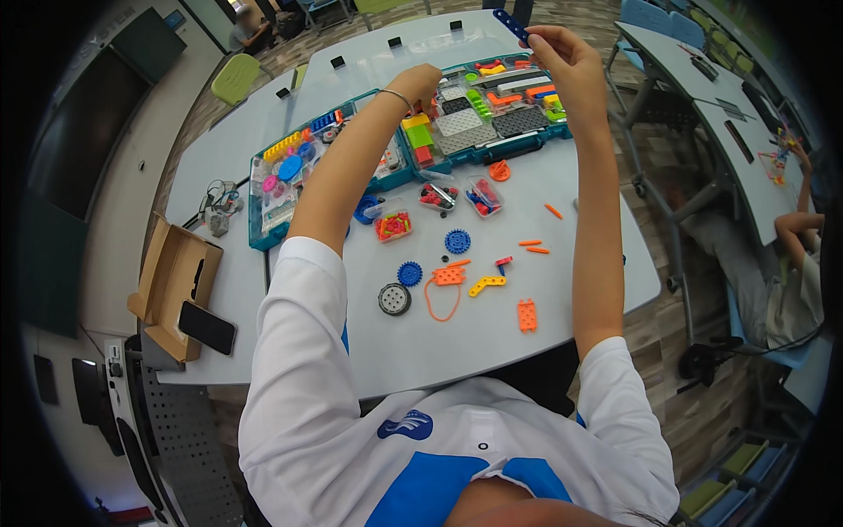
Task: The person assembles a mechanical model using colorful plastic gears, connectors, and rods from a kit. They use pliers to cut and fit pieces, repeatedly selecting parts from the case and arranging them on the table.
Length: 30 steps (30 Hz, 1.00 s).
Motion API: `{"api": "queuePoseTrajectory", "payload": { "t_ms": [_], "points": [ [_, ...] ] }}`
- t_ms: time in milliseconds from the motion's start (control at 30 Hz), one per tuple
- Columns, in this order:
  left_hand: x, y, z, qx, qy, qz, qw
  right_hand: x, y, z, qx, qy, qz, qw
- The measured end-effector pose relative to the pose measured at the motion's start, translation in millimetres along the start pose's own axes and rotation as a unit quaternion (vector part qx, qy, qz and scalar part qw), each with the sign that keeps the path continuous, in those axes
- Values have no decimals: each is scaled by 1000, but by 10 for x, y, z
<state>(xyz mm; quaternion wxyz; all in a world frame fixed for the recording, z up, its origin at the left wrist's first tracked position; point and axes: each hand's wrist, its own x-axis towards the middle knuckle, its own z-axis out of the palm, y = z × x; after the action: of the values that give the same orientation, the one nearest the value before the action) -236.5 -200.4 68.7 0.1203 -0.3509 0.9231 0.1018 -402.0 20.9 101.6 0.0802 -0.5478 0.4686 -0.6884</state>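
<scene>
Up at the table's far right, my right hand [566,60] pinches a dark blue beam with holes [510,26] between thumb and fingers. My left hand [417,86] reaches into the middle of the teal parts case [518,140], its fingertips largely hidden behind the hand, so what they touch does not show. Around it lie yellow, green and red bricks [420,140], a light grey plate [462,120] and a dark grey plate [519,122]. Nearer me rest blue gears [457,241], a grey wheel [394,299], orange blocks [449,276] and a yellow angled beam [487,285].
Small clear boxes of connectors [392,226] stand before the case. At the left, an open cardboard box [180,281] has a phone [207,328] leaning on it, with cables [219,204] behind. A person [795,290] works at another table [729,149] to the right.
</scene>
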Motion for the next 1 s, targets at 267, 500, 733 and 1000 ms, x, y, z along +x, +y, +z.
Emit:
{"api": "queuePoseTrajectory", "payload": {
  "t_ms": [267, 500, 733, 1000],
  "points": [
    [1, 58, 18, 44, 13, -12, 999, -9, -4, -14, -16, -2, -5, 1000],
    [-52, 87, 38, 74, 32, -1, 997, 18, 27, -48, 6, -4, -12, 1000],
    [-61, -23, 25, 39, 38, -11, 998, 1, -1, -22, 12, 0, -9, 1000],
    [71, -606, 228, -88, 81, 53, 991, -101, 261, 262, -127, -17, -42, 991]
  ]
}}
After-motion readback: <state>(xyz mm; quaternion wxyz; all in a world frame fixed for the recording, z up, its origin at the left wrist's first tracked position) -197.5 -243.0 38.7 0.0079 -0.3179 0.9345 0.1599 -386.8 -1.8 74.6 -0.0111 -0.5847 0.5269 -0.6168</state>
